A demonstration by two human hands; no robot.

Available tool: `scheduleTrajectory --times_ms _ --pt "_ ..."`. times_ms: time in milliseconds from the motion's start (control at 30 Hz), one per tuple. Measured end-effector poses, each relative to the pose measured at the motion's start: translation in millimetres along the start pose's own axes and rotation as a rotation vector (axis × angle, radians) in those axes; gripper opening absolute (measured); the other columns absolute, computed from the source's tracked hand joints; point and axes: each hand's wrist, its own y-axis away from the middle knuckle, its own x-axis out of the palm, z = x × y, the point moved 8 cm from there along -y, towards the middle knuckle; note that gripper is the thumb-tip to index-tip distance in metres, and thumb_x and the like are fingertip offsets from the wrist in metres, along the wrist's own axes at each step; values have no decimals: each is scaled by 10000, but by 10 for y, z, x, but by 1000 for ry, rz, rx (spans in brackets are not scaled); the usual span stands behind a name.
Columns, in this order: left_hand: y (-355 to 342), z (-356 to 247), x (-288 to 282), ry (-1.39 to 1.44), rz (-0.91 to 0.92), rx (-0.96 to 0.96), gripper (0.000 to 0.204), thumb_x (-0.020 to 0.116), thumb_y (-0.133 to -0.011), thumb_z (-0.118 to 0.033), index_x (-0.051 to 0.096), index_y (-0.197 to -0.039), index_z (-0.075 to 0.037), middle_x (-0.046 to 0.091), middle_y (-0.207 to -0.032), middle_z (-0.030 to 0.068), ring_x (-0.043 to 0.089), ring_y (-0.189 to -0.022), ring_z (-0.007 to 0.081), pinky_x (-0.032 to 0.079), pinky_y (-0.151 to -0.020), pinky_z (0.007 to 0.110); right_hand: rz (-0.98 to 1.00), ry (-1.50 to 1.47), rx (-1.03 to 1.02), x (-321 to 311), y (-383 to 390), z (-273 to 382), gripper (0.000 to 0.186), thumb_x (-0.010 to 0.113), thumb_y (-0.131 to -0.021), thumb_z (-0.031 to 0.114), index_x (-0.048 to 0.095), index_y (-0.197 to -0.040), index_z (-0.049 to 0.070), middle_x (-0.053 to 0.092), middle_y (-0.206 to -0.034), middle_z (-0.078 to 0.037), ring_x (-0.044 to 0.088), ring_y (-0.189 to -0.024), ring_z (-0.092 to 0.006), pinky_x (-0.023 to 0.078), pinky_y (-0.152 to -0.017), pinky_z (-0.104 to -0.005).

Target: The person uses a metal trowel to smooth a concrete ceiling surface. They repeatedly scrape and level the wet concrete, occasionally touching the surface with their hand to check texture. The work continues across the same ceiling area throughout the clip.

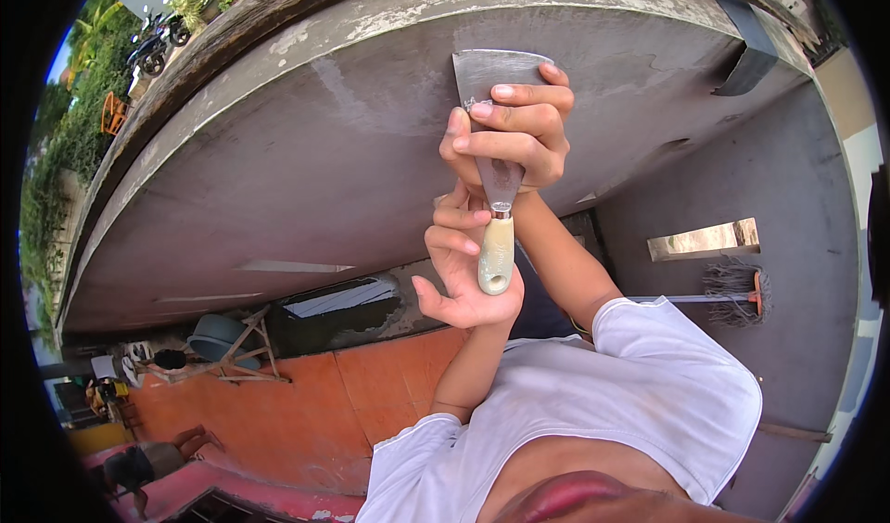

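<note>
I hold a putty knife with a wide metal blade (489, 67) and a cream handle (496, 256) up against a grey concrete slab (306, 152). My left hand (459, 277) wraps loosely around the handle, with its fingers partly apart. My right hand (514, 133) is closed over the middle of the blade, fingertips pressing it to the surface. The blade's top edge touches the slab near its pale, flaking rim (482, 4). Both forearms rise from the sleeves of my white shirt (649, 384).
A broom (732, 291) lies against the grey wall at right, beside a narrow opening (705, 240). A black strip (746, 45) crosses the slab's rim. Orange tiles (371, 384), a wooden stand with a grey basin (222, 338), and people (139, 467) are at lower left.
</note>
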Motion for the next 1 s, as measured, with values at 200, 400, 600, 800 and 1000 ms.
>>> scheduleTrajectory --times_ms 200,400,600,800,1000 --pt "-356 -37 178 69 26 -34 584 235 -944 -604 471 -816 -86 614 -935 136 487 -1248 412 340 -1058 556 -53 43 -133 152 -324 -40 302 831 -623 81 702 -721 337 598 -798 128 592 -900 -125 407 -1034 -437" --pt "-18 -23 -68 -27 -38 -2 565 221 -946 -577 454 -801 -83 602 -928 130 480 -1268 419 355 -1057 559 -19 -11 -48 12 28 -3 267 836 -640 117 698 -727 328 595 -790 129 592 -903 -118 418 -1018 -435" --pt "-306 -21 138 36 36 -21 549 244 -939 -574 464 -831 -83 595 -953 133 476 -1255 403 341 -1057 550 -58 27 -128 134 -278 -24 297 828 -637 81 704 -740 331 594 -796 125 592 -891 -126 412 -1018 -433" --pt "27 -64 -264 -319 15 -108 454 426 -937 -440 481 -1113 -25 464 -1223 150 518 -1152 304 396 -1019 439 106 -26 -2 52 196 69 281 859 -657 106 691 -719 322 606 -854 121 581 -944 -119 401 -1059 -429" --pt "716 3 -770 -542 -34 -592 276 479 -1032 -268 460 -1138 -15 528 -924 69 545 -642 109 462 -569 243 608 -220 26 129 1105 291 286 829 -693 105 714 -901 263 659 -975 61 596 -1020 -150 414 -1089 -448"
